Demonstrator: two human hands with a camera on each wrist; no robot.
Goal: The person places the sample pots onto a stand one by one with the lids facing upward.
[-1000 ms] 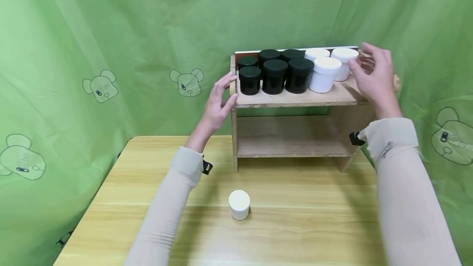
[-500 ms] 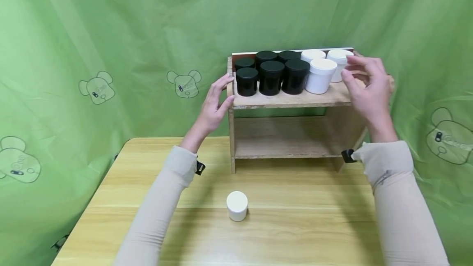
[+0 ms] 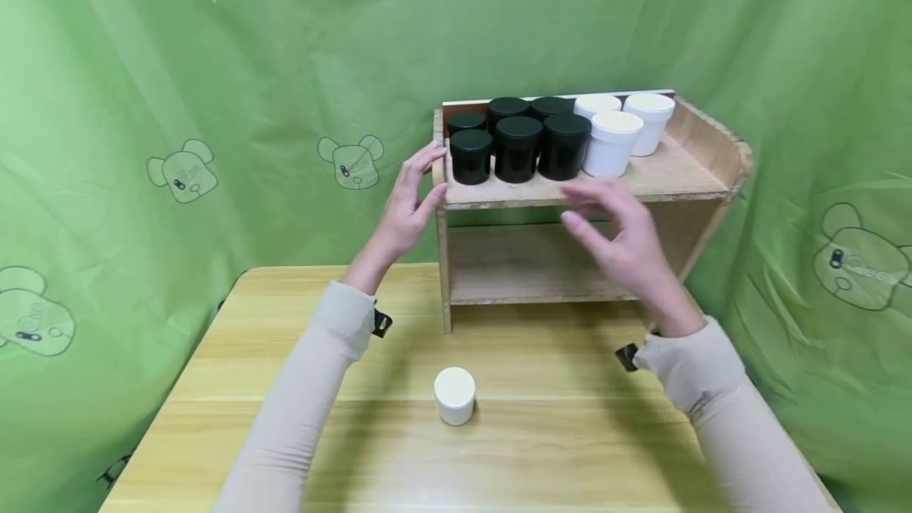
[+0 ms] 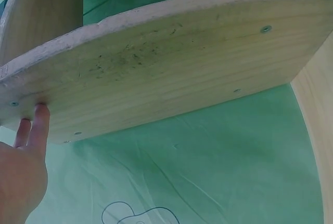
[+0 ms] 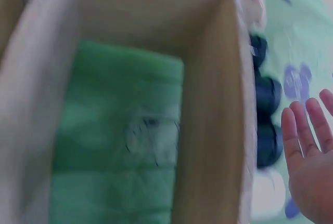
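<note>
My left hand [image 3: 403,212] rests its fingertips on the left side panel of the wooden shelf [image 3: 527,195]; the left wrist view shows the fingers [image 4: 39,130] straight against that panel. My right hand [image 3: 627,240] hangs in front of the shelf's upper board, fingers loosely bent and holding nothing. Black lidded jars [image 3: 518,150] stand in two rows at the left of the top board. Beside them on the right are three white lidded jars [image 3: 614,145]. Another white jar [image 3: 454,396] stands alone on the table, below the shelf.
The shelf stands at the back of a wood-grain table [image 3: 570,434]. Its raised right side panel [image 3: 716,137] edges the top board. A green curtain [image 3: 249,62] printed with bear heads hangs behind and at both sides.
My right hand has left the rear right white jar and moved left and down to the front of the shelf. The left hand stays on the side panel.
</note>
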